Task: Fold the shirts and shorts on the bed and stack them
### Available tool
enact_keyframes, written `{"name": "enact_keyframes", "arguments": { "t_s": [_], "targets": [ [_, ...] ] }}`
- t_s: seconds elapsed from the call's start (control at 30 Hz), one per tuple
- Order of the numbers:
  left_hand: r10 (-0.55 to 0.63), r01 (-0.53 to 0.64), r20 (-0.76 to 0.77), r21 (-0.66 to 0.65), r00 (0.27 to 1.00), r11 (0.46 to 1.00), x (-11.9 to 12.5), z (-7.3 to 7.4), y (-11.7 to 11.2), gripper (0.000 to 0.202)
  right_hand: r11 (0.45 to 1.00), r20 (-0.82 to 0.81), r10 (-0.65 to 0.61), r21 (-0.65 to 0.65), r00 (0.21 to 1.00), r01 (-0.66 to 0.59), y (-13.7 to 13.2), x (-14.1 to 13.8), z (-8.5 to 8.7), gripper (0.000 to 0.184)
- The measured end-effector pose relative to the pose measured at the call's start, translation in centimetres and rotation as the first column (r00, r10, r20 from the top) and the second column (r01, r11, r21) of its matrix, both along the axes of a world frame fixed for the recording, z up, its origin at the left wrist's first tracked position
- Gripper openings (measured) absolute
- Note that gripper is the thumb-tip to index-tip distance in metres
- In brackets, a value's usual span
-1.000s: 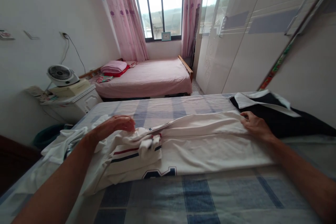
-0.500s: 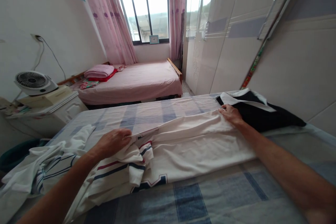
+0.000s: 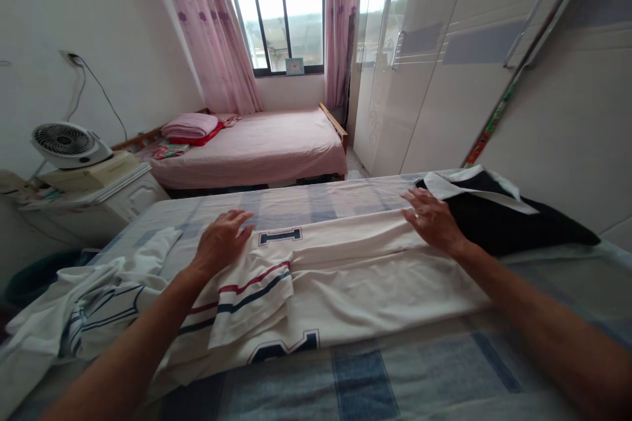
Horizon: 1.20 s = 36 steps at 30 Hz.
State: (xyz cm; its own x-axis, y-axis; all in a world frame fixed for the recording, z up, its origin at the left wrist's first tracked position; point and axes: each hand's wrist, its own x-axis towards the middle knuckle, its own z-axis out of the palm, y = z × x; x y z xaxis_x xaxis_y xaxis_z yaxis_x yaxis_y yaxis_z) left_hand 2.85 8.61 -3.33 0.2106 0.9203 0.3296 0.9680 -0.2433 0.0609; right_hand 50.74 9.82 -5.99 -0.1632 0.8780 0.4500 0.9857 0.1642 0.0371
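Observation:
A white shirt (image 3: 365,279) with navy letters and red and navy sleeve stripes lies partly folded across the bed, one long side turned in. My left hand (image 3: 224,240) is over its far left edge, fingers apart, near a navy letter. At the far right edge of the shirt, my right hand (image 3: 432,220) hovers or rests with fingers spread; whether it touches the cloth I cannot tell. Both hands hold nothing. The short striped sleeve (image 3: 257,302) lies flat over the body of the shirt.
A black and white garment (image 3: 513,220) lies right of my right hand. Another white garment with navy stripes (image 3: 106,312) is crumpled at left. The checked bedsheet (image 3: 363,381) spreads beneath. Beyond are a pink bed (image 3: 276,145), a fan (image 3: 69,143) and a wardrobe (image 3: 419,79).
Both hands have let go of the shirt's far edge and opened. The folded side now lies flat, showing a navy letter, and the sleeve is spread out.

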Motion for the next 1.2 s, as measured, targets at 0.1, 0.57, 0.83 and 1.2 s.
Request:
{"name": "enact_keyframes", "arguments": {
  "t_s": [0.1,0.57,0.83,1.2],
  "targets": [
    [-0.248,0.247,-0.002,-0.103,0.969,0.964,-0.7,-1.2,-1.0,0.045,0.978,0.056,0.084,-0.195,0.995,-0.071,-0.8,0.8,-1.7,0.049],
    [-0.462,0.465,0.075,-0.264,0.884,0.845,0.9,3.3,-9.7,0.046,0.827,-0.313,0.473,-0.164,0.823,-0.538,-6.7,-10.7,2.1,0.022],
    [-0.285,0.279,0.009,-0.219,0.959,0.935,0.6,1.6,-9.9,0.02,0.794,-0.224,0.517,-0.234,0.826,-0.561,-6.3,-18.1,1.2,0.022],
    [-0.25,0.369,0.429,-0.221,0.868,0.903,0.5,2.2,-10.5,0.021,0.694,-0.227,0.685,-0.088,0.693,-0.715,-8.7,-21.1,2.3,0.052]
  ]
}}
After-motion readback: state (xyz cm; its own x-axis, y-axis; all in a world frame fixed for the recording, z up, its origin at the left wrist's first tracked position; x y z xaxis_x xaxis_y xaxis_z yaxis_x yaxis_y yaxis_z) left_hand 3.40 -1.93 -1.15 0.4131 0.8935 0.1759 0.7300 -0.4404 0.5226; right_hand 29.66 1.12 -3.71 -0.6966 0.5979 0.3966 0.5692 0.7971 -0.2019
